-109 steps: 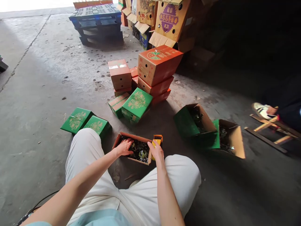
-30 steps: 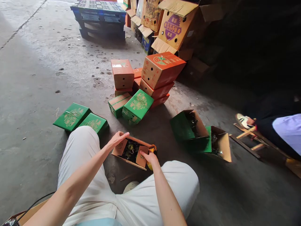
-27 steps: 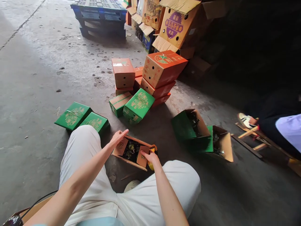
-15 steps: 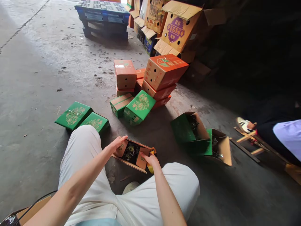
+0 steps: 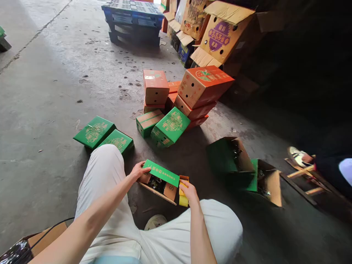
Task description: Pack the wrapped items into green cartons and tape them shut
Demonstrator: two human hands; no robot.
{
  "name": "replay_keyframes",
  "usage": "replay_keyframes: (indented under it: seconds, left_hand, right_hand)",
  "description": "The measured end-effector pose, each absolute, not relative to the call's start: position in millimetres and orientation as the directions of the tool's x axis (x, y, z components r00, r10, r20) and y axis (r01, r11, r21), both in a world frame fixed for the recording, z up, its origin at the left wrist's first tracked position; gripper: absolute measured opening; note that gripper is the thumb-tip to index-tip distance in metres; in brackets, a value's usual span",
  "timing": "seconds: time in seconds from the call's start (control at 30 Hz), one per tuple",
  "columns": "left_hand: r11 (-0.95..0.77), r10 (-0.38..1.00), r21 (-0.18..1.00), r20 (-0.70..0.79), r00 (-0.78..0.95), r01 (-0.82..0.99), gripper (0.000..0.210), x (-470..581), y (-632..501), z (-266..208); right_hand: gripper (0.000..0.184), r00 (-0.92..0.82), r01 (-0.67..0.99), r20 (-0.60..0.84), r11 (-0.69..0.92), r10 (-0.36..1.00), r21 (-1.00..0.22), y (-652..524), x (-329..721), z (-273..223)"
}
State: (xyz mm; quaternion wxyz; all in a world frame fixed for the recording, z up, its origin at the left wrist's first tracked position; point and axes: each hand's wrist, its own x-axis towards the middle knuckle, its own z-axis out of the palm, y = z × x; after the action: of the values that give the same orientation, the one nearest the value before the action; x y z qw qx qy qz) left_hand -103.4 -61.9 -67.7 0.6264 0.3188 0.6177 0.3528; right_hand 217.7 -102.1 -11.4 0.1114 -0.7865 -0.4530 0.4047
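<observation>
Between my knees is an open carton (image 5: pixel 170 198), its two short end flaps folded in over dark, shiny wrapped contents (image 5: pixel 157 183). Its far long flap (image 5: pixel 162 172), green with pale printing, is tilted inward over part of the opening. My left hand (image 5: pixel 139 171) grips the left end of this green flap. At the carton's right end, my right hand (image 5: pixel 189 190) is closed around a yellow tape dispenser (image 5: pixel 183 200), held beside the box. Part of the dispenser is hidden by the fingers.
Closed green boxes (image 5: pixel 95 131) lie beyond my left knee, and more stand before stacked orange boxes (image 5: pixel 206 84). Open green cartons (image 5: pixel 228 157) are at right, near another person's shoe (image 5: pixel 298 157). A blue pallet (image 5: pixel 132 18) stands at the back. An open carton (image 5: pixel 46 238) sits lower left.
The green long flap has come up and over the opening under my left hand. My right hand has left the end flap and moved right with the tape dispenser. The view has shifted slightly left.
</observation>
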Motion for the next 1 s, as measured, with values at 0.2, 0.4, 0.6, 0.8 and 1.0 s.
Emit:
replay_keyframes:
  seconds: [0.2,0.4,0.6,0.8,1.0]
  left_hand:
    - [0.53,0.847,0.834,-0.529,0.055,-0.153,0.085,-104.5,-62.8,-70.9]
    - [0.515,0.856,0.853,-0.507,0.099,-0.081,0.083,-103.3,-65.8,-66.2]
    - [0.498,0.864,0.82,-0.439,-0.249,0.281,0.054,-110.7,-87.0,-40.8]
    - [-0.292,0.949,0.552,0.069,0.307,0.781,0.06,-89.3,-152.4,-1.8]
    - [-0.4,0.916,0.227,0.11,0.385,0.888,0.07,-57.8,-154.2,-4.7]
  right_hand:
    - [0.049,0.254,0.906,-0.155,-0.291,0.955,-0.309,-112.1,192.3,17.5]
    - [0.051,-0.094,0.995,-0.291,0.098,0.952,0.001,-103.4,143.0,22.6]
    - [0.053,-0.101,0.993,-0.325,0.116,0.94,0.027,-96.7,140.7,18.6]
    - [0.05,-0.097,0.995,-0.299,0.097,0.949,-0.014,-96.2,143.1,17.1]
    - [0.049,-0.093,0.996,-0.29,0.087,0.952,-0.031,-92.9,142.3,17.0]
